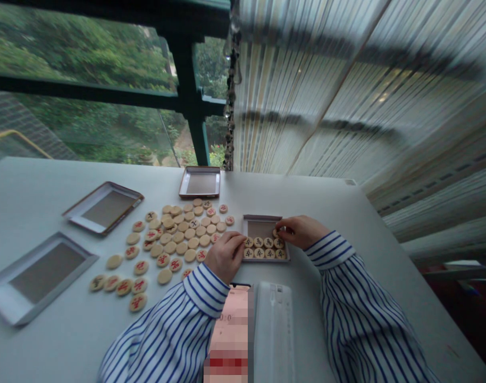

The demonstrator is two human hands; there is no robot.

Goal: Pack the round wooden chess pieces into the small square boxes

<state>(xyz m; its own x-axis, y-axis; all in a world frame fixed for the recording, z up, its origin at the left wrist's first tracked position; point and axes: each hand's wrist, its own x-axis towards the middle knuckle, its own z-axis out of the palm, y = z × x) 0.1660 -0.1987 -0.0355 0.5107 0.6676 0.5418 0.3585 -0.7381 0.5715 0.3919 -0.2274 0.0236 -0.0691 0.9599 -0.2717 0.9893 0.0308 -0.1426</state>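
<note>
Chess pieces (264, 248) lay rowed in the small box (262, 221); right hand (301, 230) apparently pinched one at three o'clock; left hand (226, 254), unclenched, steadied its nine-o'clock wall.

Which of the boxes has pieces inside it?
The small box between the left hand and right hand; it holds round pieces in rows, the other three trays hold none.

Blue-and-white striped sleeves (195, 314); tan discs (179, 234).
</note>
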